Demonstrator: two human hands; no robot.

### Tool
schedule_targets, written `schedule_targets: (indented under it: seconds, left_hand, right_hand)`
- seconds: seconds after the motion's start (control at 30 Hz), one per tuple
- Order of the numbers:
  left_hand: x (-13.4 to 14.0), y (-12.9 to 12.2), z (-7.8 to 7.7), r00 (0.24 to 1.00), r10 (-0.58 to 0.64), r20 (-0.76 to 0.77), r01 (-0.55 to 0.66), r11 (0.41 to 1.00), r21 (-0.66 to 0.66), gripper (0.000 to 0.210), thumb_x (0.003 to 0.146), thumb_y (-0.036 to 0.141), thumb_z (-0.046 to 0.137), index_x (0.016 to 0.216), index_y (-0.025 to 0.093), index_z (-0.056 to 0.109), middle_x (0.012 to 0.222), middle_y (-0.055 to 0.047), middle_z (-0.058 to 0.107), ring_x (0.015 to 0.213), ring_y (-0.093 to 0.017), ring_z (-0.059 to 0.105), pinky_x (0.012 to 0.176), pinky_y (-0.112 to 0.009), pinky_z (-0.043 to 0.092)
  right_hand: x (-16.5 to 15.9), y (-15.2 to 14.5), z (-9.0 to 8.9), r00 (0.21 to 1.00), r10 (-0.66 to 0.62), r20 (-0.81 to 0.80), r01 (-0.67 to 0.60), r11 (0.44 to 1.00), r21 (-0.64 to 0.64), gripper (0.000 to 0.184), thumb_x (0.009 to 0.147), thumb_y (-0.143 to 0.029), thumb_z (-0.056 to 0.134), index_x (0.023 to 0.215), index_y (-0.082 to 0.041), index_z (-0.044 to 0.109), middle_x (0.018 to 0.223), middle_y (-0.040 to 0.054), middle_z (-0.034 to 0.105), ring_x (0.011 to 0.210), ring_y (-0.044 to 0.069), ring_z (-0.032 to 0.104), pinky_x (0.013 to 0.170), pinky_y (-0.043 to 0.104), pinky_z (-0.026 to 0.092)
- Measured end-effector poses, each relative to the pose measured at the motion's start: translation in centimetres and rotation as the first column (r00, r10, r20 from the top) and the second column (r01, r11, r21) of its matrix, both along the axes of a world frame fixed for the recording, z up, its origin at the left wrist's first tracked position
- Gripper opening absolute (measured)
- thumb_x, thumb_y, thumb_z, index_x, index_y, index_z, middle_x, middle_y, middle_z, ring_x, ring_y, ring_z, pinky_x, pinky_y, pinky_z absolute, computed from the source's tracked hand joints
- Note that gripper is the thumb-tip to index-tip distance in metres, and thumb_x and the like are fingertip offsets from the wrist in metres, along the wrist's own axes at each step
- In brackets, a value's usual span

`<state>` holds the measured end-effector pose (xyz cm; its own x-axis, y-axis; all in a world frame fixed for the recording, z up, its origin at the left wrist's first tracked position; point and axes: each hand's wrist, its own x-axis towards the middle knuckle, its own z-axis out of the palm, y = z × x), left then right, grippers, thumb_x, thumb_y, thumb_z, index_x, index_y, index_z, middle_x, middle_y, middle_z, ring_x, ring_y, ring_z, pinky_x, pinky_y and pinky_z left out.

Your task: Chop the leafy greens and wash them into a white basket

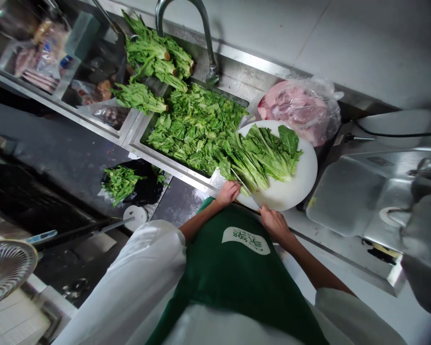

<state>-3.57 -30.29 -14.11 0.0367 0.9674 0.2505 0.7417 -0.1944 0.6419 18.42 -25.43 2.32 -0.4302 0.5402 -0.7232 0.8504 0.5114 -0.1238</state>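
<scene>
In the head view, my right hand (pixel 274 223) is closed around the handle of a knife (pixel 244 187). The blade points away to the upper left, by the left end of the leafy greens (pixel 262 153). These long-leaved greens lie in a heap on a round white cutting board (pixel 305 184). At the board's left edge my left hand (pixel 228 192) has its fingers curled in, close to the blade and the greens; what they hold, if anything, is hidden. Chopped greens (pixel 197 124) fill the sink basin to the left of the board.
Uncut heads of greens (pixel 147 98) rest behind the basin, near a curved faucet (pixel 210 43). Raw meat in a plastic bag (pixel 301 108) sits behind the board. A second sink (pixel 348 191) stands right. A black bag with greens (pixel 125 182) lies on the floor.
</scene>
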Motion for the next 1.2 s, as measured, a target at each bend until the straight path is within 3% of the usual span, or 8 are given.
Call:
schedule_targets:
  seconds: [0.2,0.47,0.57,0.7,0.8,0.97,1.2]
  left_hand:
    - [0.0,0.1,0.2,1.0,-0.007,-0.011,0.008,0.998,0.054,0.031,0.107,0.029,0.039,0.116,0.014,0.065,0.109,-0.015,0.066,0.102,-0.022,0.06,0.09,-0.04,0.051]
    - [0.0,0.1,0.0,1.0,-0.009,0.025,0.009,1.0,0.001,0.031,0.107,0.03,0.039,0.116,0.016,0.065,0.109,-0.014,0.065,0.104,-0.023,0.06,0.092,-0.041,0.05]
    - [-0.2,0.1,0.6,1.0,-0.008,-0.011,0.008,0.999,-0.031,0.033,0.107,0.032,0.039,0.115,0.018,0.067,0.109,-0.013,0.066,0.101,-0.023,0.059,0.091,-0.043,0.05]
    - [-0.2,0.6,2.6,0.996,0.022,-0.088,-0.023,1.0,-0.006,0.031,0.106,0.032,0.043,0.109,0.019,0.071,0.11,-0.011,0.069,0.098,-0.022,0.059,0.092,-0.043,0.047]
    - [0.6,3.0,4.3,0.991,0.021,-0.132,-0.017,0.999,0.034,0.029,0.105,0.032,0.046,0.112,0.022,0.071,0.117,-0.011,0.069,0.11,-0.026,0.057,0.096,-0.046,0.044]
    - [3.0,9.1,5.6,0.977,-0.096,-0.191,0.097,0.995,-0.006,0.031,0.104,0.031,0.047,0.127,0.024,0.066,0.133,-0.013,0.062,0.133,-0.033,0.046,0.107,-0.057,0.034]
    - [3.6,12.5,5.9,0.899,-0.388,-0.202,0.36,0.919,-0.159,0.029,0.103,0.034,0.048,0.114,0.022,0.071,0.111,-0.012,0.065,0.113,-0.029,0.057,0.108,-0.055,0.031]
  right_hand:
    - [2.2,-0.9,1.9,0.999,-0.012,0.051,0.011,1.0,0.022,0.038,0.109,-0.036,0.023,0.116,-0.017,0.055,0.086,0.0119,0.074,0.088,0.026,0.074,0.072,0.03,0.041]
    - [0.2,-0.3,-0.8,0.999,-0.027,-0.023,0.027,1.0,0.001,0.033,0.109,-0.03,0.027,0.112,-0.015,0.057,0.093,0.0127,0.074,0.089,0.022,0.073,0.072,0.029,0.04]
    - [1.5,0.0,0.5,0.997,-0.048,-0.056,0.049,0.998,0.024,0.032,0.109,-0.034,0.031,0.109,-0.017,0.058,0.088,0.0103,0.074,0.084,0.023,0.072,0.068,0.028,0.038]
    - [6.1,-0.8,3.2,0.98,-0.188,-0.061,0.193,0.977,0.086,0.032,0.108,-0.039,0.035,0.106,-0.018,0.059,0.079,0.0076,0.072,0.076,0.022,0.07,0.065,0.028,0.034]
    - [9.7,-1.7,3.9,0.949,-0.314,-0.025,0.315,0.941,0.127,0.034,0.108,-0.039,0.034,0.109,-0.017,0.059,0.072,0.0058,0.069,0.068,0.021,0.066,0.063,0.028,0.032]
    - [12.8,-3.1,2.0,0.91,-0.415,-0.004,0.409,0.897,0.169,0.029,0.107,-0.034,0.036,0.101,-0.017,0.058,0.073,0.0065,0.068,0.065,0.019,0.062,0.06,0.028,0.026]
    - [13.8,-4.2,-0.8,0.926,-0.379,-0.007,0.374,0.911,0.174,0.026,0.107,-0.034,0.038,0.104,-0.017,0.058,0.079,0.0074,0.071,0.069,0.02,0.065,0.061,0.029,0.023]
